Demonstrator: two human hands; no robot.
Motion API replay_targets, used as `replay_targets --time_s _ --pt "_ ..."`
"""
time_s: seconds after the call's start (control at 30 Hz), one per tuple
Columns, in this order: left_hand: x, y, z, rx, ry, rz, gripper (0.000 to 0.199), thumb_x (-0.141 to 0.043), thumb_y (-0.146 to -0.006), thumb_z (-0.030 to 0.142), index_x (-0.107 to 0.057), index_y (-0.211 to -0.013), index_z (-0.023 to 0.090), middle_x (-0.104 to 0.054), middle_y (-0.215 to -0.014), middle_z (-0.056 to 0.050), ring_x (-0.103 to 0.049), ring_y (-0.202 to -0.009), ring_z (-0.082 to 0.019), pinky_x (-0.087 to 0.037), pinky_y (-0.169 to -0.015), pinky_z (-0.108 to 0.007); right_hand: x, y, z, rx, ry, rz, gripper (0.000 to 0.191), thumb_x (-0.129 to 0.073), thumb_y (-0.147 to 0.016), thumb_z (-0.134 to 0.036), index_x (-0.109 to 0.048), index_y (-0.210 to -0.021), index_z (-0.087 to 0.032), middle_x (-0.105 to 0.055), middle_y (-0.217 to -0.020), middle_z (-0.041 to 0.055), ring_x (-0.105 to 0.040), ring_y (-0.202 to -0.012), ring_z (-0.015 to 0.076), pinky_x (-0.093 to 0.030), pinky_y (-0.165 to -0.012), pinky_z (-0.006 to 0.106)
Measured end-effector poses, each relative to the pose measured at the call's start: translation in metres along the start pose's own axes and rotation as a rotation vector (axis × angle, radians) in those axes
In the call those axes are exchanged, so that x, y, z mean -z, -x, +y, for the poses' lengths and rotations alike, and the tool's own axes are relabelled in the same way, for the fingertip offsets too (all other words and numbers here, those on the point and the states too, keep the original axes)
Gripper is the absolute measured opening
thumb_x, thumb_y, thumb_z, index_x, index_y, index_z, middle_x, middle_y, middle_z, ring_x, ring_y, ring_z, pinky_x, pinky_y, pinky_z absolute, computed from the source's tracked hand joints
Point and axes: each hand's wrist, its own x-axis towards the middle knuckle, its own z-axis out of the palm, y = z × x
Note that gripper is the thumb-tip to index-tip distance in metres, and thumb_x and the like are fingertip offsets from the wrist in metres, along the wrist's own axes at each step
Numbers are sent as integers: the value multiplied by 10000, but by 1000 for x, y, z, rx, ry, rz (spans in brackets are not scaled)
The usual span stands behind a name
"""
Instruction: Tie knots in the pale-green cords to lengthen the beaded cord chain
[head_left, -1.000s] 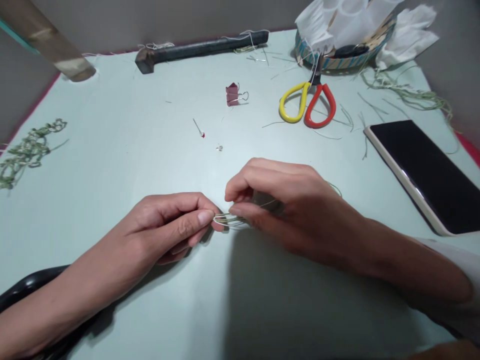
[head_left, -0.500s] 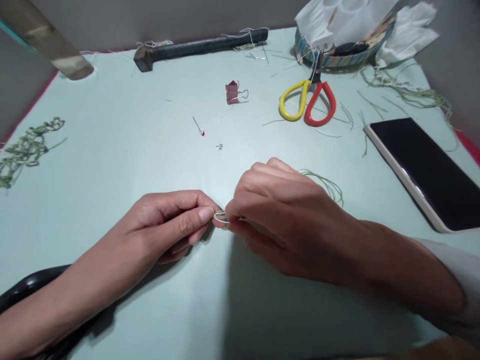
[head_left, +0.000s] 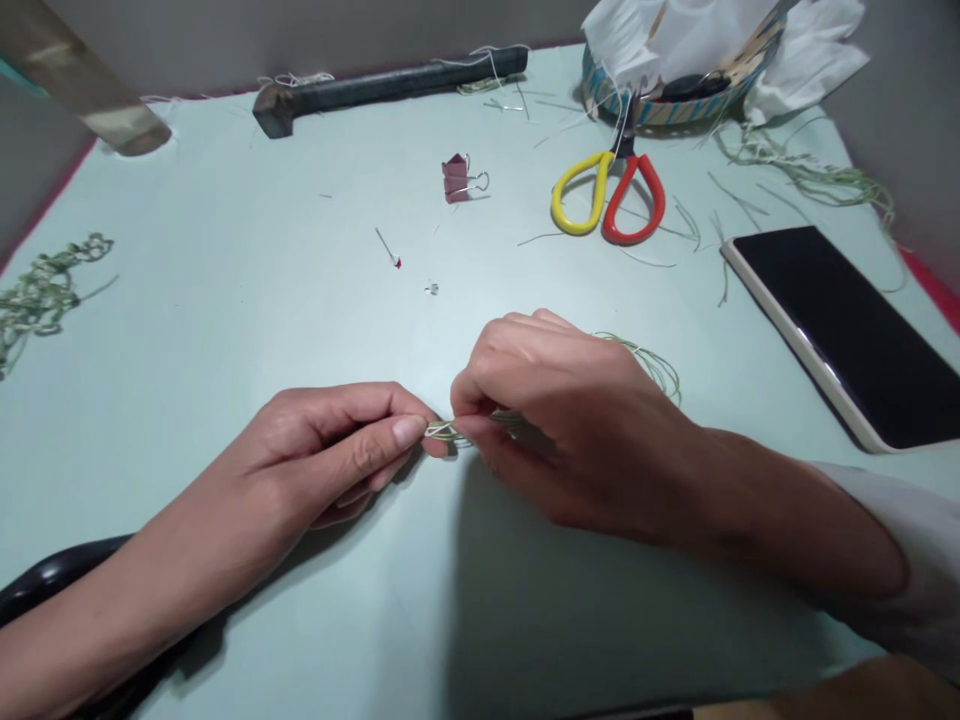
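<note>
Thin green and white cords [head_left: 442, 432] stretch across the short gap between my two hands. My left hand [head_left: 337, 450] pinches one end of them between thumb and forefinger, the other fingers curled beneath. At the right side of the gap, the thumb and forefinger of my right hand [head_left: 577, 420] are closed on the cords. More strands run under the right palm, and a loose loop of green cord [head_left: 652, 362] lies on the table behind that hand. How the strands cross at the fingertips is too small to make out.
Beyond my hands lie a red-tipped pin [head_left: 388, 249], a small clear piece [head_left: 431, 289], a binder clip [head_left: 456, 182] and scissors [head_left: 634, 200]. A hammer [head_left: 405, 85] and a basket [head_left: 675, 112] stand at the back. A phone [head_left: 855, 330] lies right, knotted cord [head_left: 52, 295] left.
My right fingers have shifted slightly at the cords, and more strands now show beneath the right hand. My left hand keeps its pinch. The whole view has moved a little.
</note>
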Motion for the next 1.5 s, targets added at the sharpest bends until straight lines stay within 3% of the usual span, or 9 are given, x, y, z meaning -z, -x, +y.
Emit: replay_targets --time_s 0.37,0.43,0.53,0.6,0.77,0.9,1.07,1.33,1.5 --pt "3 -1 -2 35 -55 33 477 -867 -829 759 -814 -857 286 -491 -699 12 -292 -600 -128 -160 -532 -319 2 2 2 47 -18 -108 270 -489 -1044 -114 -691 -872 -163 -617 -822 10 -510 -782 166 -353 -766 360" --pt "3 0 -4 29 -51 45 450 -866 -846 741 -815 -847 294 -499 -701 11 -300 -615 -133 -166 -548 -323 3 2 3 12 -45 -93 237 -517 -1038 -128 -711 -906 -151 -659 -877 34 -533 -820 178 -384 -790 358" --pt "3 2 -4 -6 -44 48 398 -855 -875 710 -831 -860 313 -518 -696 9 -325 -622 -141 -176 -557 -327 5 1 5 -46 -122 -65 223 -529 -1095 -214 -738 -1100 -134 -750 -1055 84 -609 -978 212 -447 -900 360" --pt "2 4 -4 -35 -42 55 373 -854 -882 685 -835 -850 314 -536 -693 6 -335 -619 -144 -184 -552 -330 7 -1 6 -75 -229 -112 276 -497 -1142 -286 -736 -1147 -148 -784 -1109 82 -640 -1033 210 -457 -955 354" --pt "-6 7 2 -82 -33 121 236 -900 -855 524 -833 -826 300 -579 -719 7 -362 -648 -147 -236 -566 -321 10 -6 3 -205 -435 -260 326 -475 -1146 -274 -753 -1017 -160 -775 -956 30 -635 -886 144 -419 -838 312" --pt "-11 4 3 -123 -71 145 286 -863 -887 562 -845 -798 291 -592 -701 -2 -413 -648 -155 -286 -547 -304 13 -7 0 -264 -498 -218 233 -541 -1065 -199 -693 -889 -180 -636 -762 -46 -514 -703 97 -382 -735 285" --pt "-8 2 -1 -153 -125 130 305 -847 -898 597 -855 -792 312 -658 -712 -11 -499 -666 -167 -354 -565 -295 13 -7 0 -278 -513 -186 172 -581 -980 -137 -651 -832 -190 -620 -746 -67 -492 -659 79 -367 -704 278" --pt "-6 0 0 -70 -93 113 334 -857 -876 594 -818 -794 273 -572 -690 0 -320 -587 -131 -183 -530 -331 7 -6 7 -229 -567 -132 195 -563 -966 -191 -659 -797 -188 -525 -634 -87 -444 -604 72 -362 -693 286" --pt "-7 1 0 -56 -62 104 365 -847 -890 630 -810 -807 277 -579 -727 -5 -340 -601 -131 -182 -537 -334 10 -6 6 -259 -579 -154 203 -585 -989 -191 -677 -808 -178 -511 -627 -93 -422 -596 64 -357 -685 280"
